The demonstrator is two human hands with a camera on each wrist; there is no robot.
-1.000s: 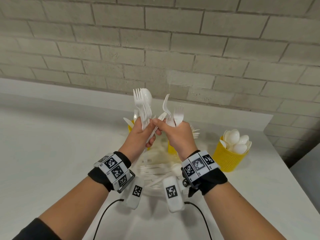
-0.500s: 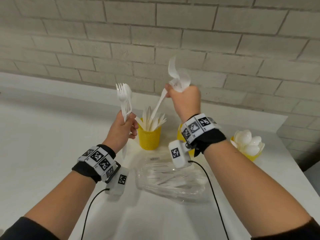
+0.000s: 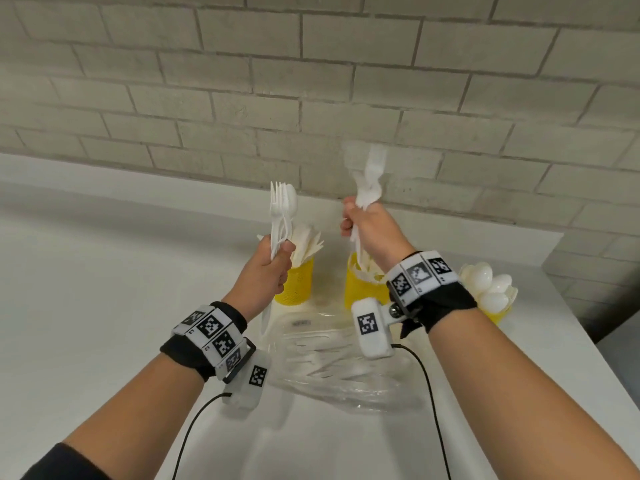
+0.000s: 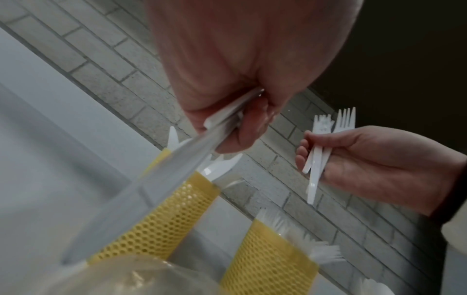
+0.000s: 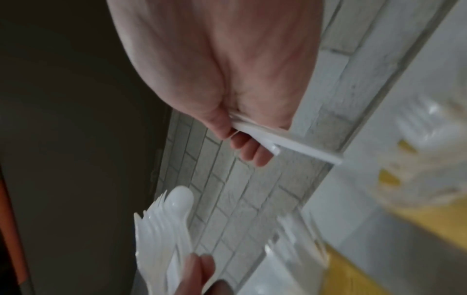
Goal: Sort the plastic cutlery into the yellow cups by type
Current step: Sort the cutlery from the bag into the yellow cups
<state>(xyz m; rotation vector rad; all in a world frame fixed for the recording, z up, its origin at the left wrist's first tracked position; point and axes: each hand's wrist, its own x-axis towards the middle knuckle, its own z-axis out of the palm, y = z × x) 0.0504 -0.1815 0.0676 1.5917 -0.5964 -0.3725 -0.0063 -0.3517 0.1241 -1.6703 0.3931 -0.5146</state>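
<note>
A person stands at a white surface (image 3: 86, 289) against a pale brick wall, both arms raised

On the left, the left hand (image 3: 268, 268) is clenched round the handles of a mixed bunch (image 3: 282, 216) of white plastic cutlery, held upright; fork tines and one spoon bowl show at the top. Just behind that hand stands a yellow mesh cup (image 3: 296, 282) with what look like knives fanned out of it

In the middle, near the person, a clear plastic bag (image 3: 332, 362) lies on the surface with more white cutlery inside. Behind it stands a second yellow cup (image 3: 362, 285) holding forks

Above that cup, the right hand (image 3: 370, 233) is closed round a few forks (image 3: 369, 181), tines up and blurred in the head view, handles pointing down toward the cup. The left wrist view shows the tines clearly

Far right, partly hidden by the right wrist, a third yellow cup (image 3: 498, 315) is heaped with spoons (image 3: 485, 282)

The step in hand seems to be dropping the forks into the middle cup. To do it well, I would bring the handles together over the opening, lower them among the forks already there, and let go only once they are inside, so none catch the rim or tip the light cup. The spoon on the left belongs in the far right cup
</note>
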